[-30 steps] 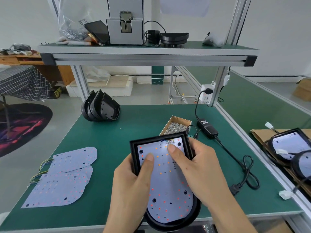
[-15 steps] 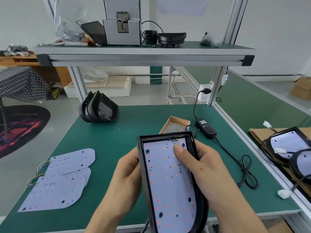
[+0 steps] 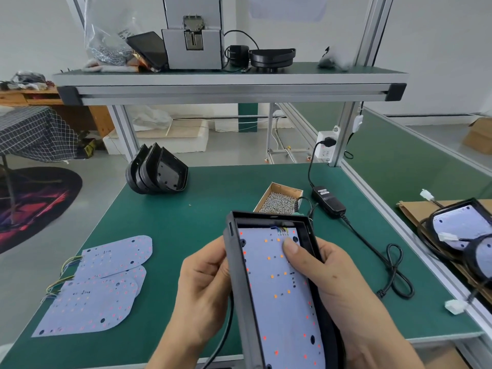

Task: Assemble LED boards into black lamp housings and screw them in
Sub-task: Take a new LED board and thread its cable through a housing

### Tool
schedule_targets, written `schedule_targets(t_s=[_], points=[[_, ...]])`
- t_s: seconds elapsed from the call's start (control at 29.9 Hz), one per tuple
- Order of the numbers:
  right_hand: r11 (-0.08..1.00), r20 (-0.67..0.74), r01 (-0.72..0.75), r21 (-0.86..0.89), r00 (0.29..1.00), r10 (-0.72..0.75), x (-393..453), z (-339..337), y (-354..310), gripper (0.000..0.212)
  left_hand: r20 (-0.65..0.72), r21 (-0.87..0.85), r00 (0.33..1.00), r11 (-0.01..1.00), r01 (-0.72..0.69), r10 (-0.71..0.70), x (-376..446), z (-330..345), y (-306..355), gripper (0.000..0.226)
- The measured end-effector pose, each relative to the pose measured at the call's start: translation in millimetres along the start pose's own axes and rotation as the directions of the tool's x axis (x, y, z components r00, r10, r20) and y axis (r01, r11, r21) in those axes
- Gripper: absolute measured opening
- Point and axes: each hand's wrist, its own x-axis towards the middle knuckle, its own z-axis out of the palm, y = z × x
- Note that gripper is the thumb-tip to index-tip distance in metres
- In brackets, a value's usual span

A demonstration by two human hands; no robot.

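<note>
Seemingly, housing (image 3: 241, 283) tilted between both grips.

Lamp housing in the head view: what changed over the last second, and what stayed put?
The lamp housing tipped from lying flat-on to standing on its right edge, left wall raised. The left hand took its thumb off the LED board and now grips the outer wall. The right hand kept its thumb on the board. Loose boards and screw box stayed.

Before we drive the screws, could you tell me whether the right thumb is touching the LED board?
Touching. The head view shows the right hand's thumb lying flat on the LED board seated inside the black lamp housing.
</note>
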Motion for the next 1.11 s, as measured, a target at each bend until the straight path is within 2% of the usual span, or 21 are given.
schedule_targets(t_s=[0.03,0.13,0.23,0.3,0.4,0.57,0.67,0.77,0.87,0.94,0.97,1.04,1.11], points=[[1.0,0.012,-0.008,0.007,1.0,0.008,-1,0,0,0.029,0.0,0.004,1.0,1.0,-0.015,0.015,0,0,2,0.011],[1.0,0.029,-0.013,0.009,1.0,0.013,-1,0,2,0.041,0.001,-0.002,1.0,1.0,-0.004,0.004,0,-1,5,0.021],[0.998,0.055,-0.039,0.047,0.998,0.036,-2,0,3,0.046,0.015,0.006,0.999,1.0,0.029,-0.029,-1,-5,3,0.02],[0.995,0.079,-0.066,0.068,0.995,0.061,-3,1,3,0.055,0.007,0.047,0.998,0.997,0.059,-0.06,0,-8,1,0.032],[0.995,0.064,-0.078,0.063,0.995,0.074,-4,2,2,0.071,0.082,0.077,0.997,0.997,0.004,-0.01,2,-9,2,0.034],[0.993,0.089,-0.101,0.06,0.991,0.096,-5,4,4,0.067,0.089,0.118,0.996,0.993,-0.004,-0.006,4,-11,2,0.027],[0.992,0.101,-0.117,0.045,0.989,0.112,-6,6,2,0.056,0.088,0.157,0.996,0.987,-0.029,0.015,7,-13,6,0.007],[0.993,0.1,-0.1,0.064,0.991,0.093,-7,10,-1,0.043,0.074,0.268,0.995,0.959,-0.09,0.072,13,-15,13,0.022],[0.992,0.085,-0.08,0.1,0.994,0.072,-8,16,-4,0.041,0.034,0.287,0.993,0.951,-0.118,0.113,19,-12,23,0.004],[0.995,0.049,-0.057,0.086,0.997,0.053,-8,20,-4,0.042,-0.009,0.332,0.994,0.938,-0.103,0.112,19,-8,22,0.022],[0.995,0.035,-0.053,0.089,0.998,0.05,-8,20,-4,0.04,-0.018,0.351,0.993,0.93,-0.105,0.119,20,-7,21,0.02],[0.991,0.027,-0.069,0.111,0.997,0.066,-8,19,-4,0.039,0.036,0.398,0.992,0.909,-0.124,0.119,19,-7,18,0.008],[0.99,0.021,-0.085,0.114,0.996,0.083,-8,17,-5,0.039,0.109,0.478,0.983,0.859,-0.183,0.149,21,-8,18,0.021]])
